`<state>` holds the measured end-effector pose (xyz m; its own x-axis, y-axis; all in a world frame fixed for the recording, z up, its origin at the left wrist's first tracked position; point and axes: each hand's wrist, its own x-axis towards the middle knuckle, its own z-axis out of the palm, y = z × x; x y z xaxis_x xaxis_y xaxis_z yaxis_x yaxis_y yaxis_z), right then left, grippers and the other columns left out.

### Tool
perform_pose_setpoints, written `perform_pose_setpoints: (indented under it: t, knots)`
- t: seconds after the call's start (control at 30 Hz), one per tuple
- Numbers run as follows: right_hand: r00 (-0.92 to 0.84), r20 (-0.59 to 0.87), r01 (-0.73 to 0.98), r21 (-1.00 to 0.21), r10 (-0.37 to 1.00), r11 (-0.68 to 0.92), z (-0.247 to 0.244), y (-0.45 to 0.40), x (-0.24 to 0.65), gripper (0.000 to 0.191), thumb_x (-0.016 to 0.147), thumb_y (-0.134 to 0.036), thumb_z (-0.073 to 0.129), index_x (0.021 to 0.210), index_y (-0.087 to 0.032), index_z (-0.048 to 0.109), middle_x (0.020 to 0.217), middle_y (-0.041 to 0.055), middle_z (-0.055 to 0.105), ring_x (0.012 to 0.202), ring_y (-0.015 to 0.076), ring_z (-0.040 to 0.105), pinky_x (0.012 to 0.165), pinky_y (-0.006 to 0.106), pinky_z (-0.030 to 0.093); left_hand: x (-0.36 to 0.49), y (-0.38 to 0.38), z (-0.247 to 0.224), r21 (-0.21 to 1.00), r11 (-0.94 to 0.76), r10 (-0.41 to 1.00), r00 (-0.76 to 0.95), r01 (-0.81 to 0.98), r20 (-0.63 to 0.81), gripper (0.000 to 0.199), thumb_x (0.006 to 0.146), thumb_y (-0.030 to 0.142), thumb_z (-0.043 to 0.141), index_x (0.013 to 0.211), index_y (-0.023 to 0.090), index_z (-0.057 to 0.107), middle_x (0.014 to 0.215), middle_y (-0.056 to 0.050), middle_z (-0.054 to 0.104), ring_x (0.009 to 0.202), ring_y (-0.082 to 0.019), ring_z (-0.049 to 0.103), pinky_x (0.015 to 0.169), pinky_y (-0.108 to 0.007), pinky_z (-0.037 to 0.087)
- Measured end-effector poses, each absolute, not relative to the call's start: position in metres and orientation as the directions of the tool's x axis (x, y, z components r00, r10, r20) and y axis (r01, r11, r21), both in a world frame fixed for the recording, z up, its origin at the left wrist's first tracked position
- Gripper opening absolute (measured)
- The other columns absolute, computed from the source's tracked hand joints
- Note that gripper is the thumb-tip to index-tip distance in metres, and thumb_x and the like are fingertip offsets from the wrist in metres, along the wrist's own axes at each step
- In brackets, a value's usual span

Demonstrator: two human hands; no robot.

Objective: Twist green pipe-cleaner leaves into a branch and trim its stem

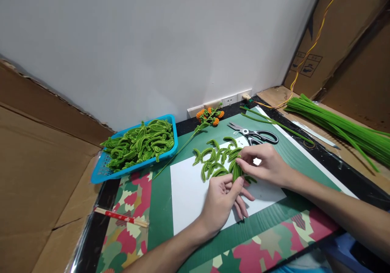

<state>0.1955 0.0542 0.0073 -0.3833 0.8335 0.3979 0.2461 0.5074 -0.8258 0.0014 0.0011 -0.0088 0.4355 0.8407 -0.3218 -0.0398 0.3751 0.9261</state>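
Observation:
Between my two hands is a green pipe-cleaner leaf (pixel 237 172), raised over a white sheet (pixel 190 200). My left hand (pixel 224 196) pinches its lower end between thumb and forefinger, the other fingers loosely spread. At its upper end, the thumb and forefinger of my right hand (pixel 263 163) close on it. Several curved green pipe-cleaner pieces (pixel 210 159) lie on the sheet just beyond my hands. Scissors (pixel 252 134) with black and grey handles rest behind my right hand, blades partly apart.
A blue basket (pixel 137 168) heaped with green pipe-cleaner leaves stands at the left. An orange-flowered stem (pixel 195 131) lies beside it. Long green pipe cleaners (pixel 338 126) are bundled at the right near a white pointed tool (pixel 317 135). Wrapped chopsticks (pixel 122 217) lie front left.

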Motion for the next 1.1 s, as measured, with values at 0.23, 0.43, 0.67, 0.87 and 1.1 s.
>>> perform_pose_setpoints:
  t: [0.23,0.43,0.67,0.87,1.1]
  knots:
    - [-0.340,0.229,0.002,-0.970,0.912,0.244,0.011,0.053,0.192,0.023,0.096,-0.038,0.074,0.093,-0.015,0.074,0.077,0.0035,0.072,0.062,0.0124,0.063,0.059,0.024,0.052,0.000,0.000,-0.010,0.914,0.388,0.822,0.494,-0.120,-0.284,0.052,0.102,0.061,0.062,0.096,0.010,0.068,0.074,-0.014,0.080,0.043,-0.014,0.068,0.037,-0.017,0.044]
    - [-0.351,0.277,0.063,-0.946,0.894,0.318,0.006,0.050,0.188,0.020,0.095,-0.033,0.075,0.088,-0.015,0.077,0.073,0.0040,0.074,0.059,0.0130,0.065,0.054,0.024,0.052,-0.004,0.003,-0.008,0.898,0.426,0.802,0.504,-0.107,-0.321,0.055,0.100,0.059,0.065,0.083,0.008,0.071,0.061,-0.013,0.075,0.037,-0.012,0.061,0.035,-0.016,0.042]
    - [-0.412,0.536,0.193,-0.739,0.737,0.645,0.002,0.053,0.197,0.012,0.096,-0.023,0.070,0.100,-0.018,0.081,0.084,0.0064,0.081,0.066,0.0153,0.070,0.063,0.025,0.056,-0.008,0.005,-0.009,0.866,0.489,0.749,0.558,-0.102,-0.357,0.054,0.096,0.058,0.070,0.076,0.008,0.070,0.060,-0.015,0.075,0.035,-0.015,0.061,0.030,-0.019,0.043]
    - [-0.439,0.346,0.127,-0.889,0.829,0.439,0.003,0.049,0.193,0.020,0.100,-0.029,0.071,0.113,-0.017,0.082,0.095,0.0067,0.085,0.076,0.0182,0.080,0.066,0.024,0.061,-0.008,0.004,-0.009,0.872,0.478,0.746,0.572,-0.103,-0.341,0.053,0.098,0.057,0.069,0.077,0.009,0.070,0.058,-0.012,0.074,0.036,-0.013,0.062,0.032,-0.017,0.043]
    - [-0.510,0.662,0.222,-0.515,0.549,0.828,-0.004,0.059,0.202,0.020,0.102,-0.016,0.063,0.113,-0.018,0.080,0.080,0.0073,0.082,0.065,0.0163,0.076,0.061,0.024,0.058,-0.007,0.008,-0.006,0.855,0.507,0.708,0.617,-0.108,-0.342,0.051,0.100,0.057,0.067,0.084,0.009,0.070,0.060,-0.010,0.074,0.037,-0.014,0.063,0.032,-0.018,0.045]
